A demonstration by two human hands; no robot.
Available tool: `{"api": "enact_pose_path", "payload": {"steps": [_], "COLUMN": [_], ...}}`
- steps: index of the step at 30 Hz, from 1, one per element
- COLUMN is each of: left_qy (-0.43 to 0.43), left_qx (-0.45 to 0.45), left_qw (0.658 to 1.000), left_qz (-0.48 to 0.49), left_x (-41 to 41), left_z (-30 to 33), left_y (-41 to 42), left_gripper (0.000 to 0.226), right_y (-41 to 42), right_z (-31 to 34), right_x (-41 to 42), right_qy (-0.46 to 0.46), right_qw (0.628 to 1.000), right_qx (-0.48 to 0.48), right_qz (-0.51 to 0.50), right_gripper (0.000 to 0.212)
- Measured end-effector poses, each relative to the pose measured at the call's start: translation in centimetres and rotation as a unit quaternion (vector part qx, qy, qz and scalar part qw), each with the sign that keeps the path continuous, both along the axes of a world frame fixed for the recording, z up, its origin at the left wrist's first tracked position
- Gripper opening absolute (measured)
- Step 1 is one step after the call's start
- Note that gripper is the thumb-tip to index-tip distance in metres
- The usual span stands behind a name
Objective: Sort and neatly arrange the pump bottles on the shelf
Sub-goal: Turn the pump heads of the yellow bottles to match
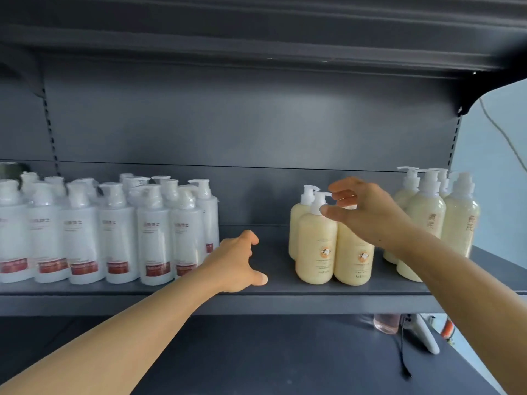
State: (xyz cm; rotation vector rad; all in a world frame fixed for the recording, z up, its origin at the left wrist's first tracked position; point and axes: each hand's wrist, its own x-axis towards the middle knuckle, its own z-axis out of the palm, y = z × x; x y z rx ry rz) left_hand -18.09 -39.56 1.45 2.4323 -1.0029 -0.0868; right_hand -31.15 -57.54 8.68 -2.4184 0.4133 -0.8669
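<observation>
Dark shelf (285, 289). White pump bottles (114, 232) packed at left of frame; cream bottles (330, 246) centre-right, a taller cream group (436, 220) far right. Left hand (236, 263) open, fingers loosely curled, holding nothing. Right hand (362, 212) open above the cream bottles' pumps.

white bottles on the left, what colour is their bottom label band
Red, on the white bottles; head view.
</observation>
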Motion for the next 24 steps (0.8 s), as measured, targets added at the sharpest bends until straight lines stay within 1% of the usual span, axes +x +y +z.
{"api": "enact_pose_path", "payload": {"steps": [7,10,13,17,21,24], "left_qy": [-0.006,-0.034,-0.057,-0.064,-0.025,-0.008], "left_qx": [0.016,0.026,0.013,-0.03,-0.068,-0.091], "left_qw": [1.0,0.998,0.995,0.99,0.987,0.985], "left_qz": [0.022,0.045,0.077,0.123,0.142,0.147], "left_x": [1.7,2.6,3.6,4.9,6.1,6.7], "left_z": [0.0,0.2,0.5,0.2,-0.1,-0.7], "left_y": [9.3,12.4,14.7,16.2,15.8,14.7], "left_gripper": [0.065,0.065,0.065,0.066,0.063,0.061], "right_y": [8.3,11.2,13.4,15.2,15.6,15.0], "right_z": [-0.9,-1.5,-2.2,-3.2,-4.0,-4.6], "right_x": [3.5,5.2,7.1,9.5,12.1,13.7], "right_qy": [0.027,0.06,0.083,0.108,0.128,0.121], "right_qw": [0.998,0.997,0.994,0.991,0.986,0.985], "right_qx": [0.024,0.014,0.006,0.022,0.051,0.078], "right_qz": [0.044,0.053,0.065,0.076,0.092,0.099], "right_gripper": [0.045,0.049,0.05,0.059,0.064,0.067]}}
